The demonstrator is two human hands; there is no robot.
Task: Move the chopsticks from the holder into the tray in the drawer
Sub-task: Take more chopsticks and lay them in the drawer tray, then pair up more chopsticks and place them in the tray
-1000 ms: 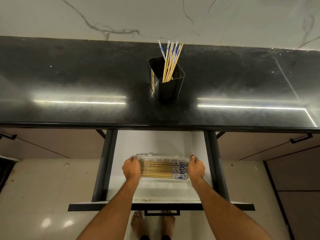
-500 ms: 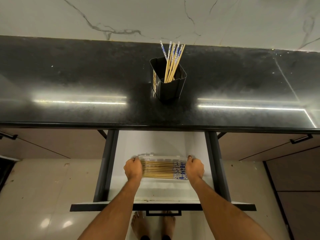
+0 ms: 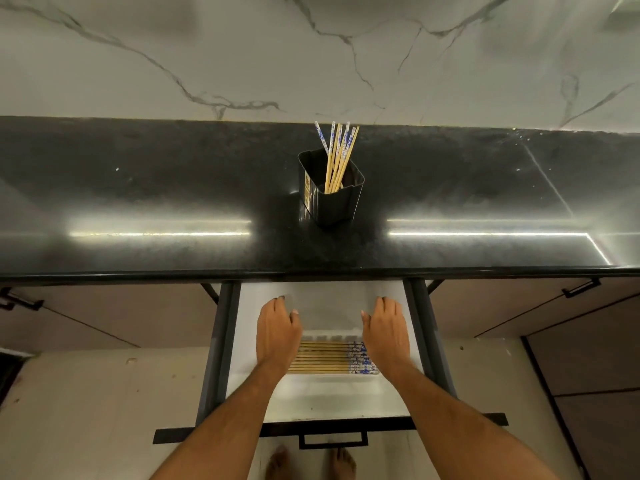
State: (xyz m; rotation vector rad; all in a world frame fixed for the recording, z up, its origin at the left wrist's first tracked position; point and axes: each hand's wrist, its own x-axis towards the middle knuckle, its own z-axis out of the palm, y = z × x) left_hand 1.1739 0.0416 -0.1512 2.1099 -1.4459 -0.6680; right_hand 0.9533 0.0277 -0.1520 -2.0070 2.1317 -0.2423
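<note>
A black square holder [image 3: 330,199] stands on the dark countertop with several bamboo chopsticks [image 3: 338,157] with blue-and-white tops leaning in it. Below, the white drawer [image 3: 329,396] is pulled out. In it lies a clear tray [image 3: 329,334] with several chopsticks [image 3: 332,358] laid side by side, blue ends to the right. My left hand [image 3: 277,332] hovers over the tray's left end, fingers spread and holding nothing. My right hand [image 3: 386,329] hovers over its right end, also spread and holding nothing. Both hands hide the tray's ends.
The black countertop [image 3: 138,202] runs the full width, with a marble wall behind. The countertop's front edge overhangs the back of the drawer. Dark drawer rails [image 3: 221,341] flank the hands. The drawer front with its handle [image 3: 332,439] is nearest me. Bare feet stand on the tiled floor below.
Both hands have let go of the tray's ends and lifted up and forward, fingers now spread. The tray with its chopsticks stays in the drawer.
</note>
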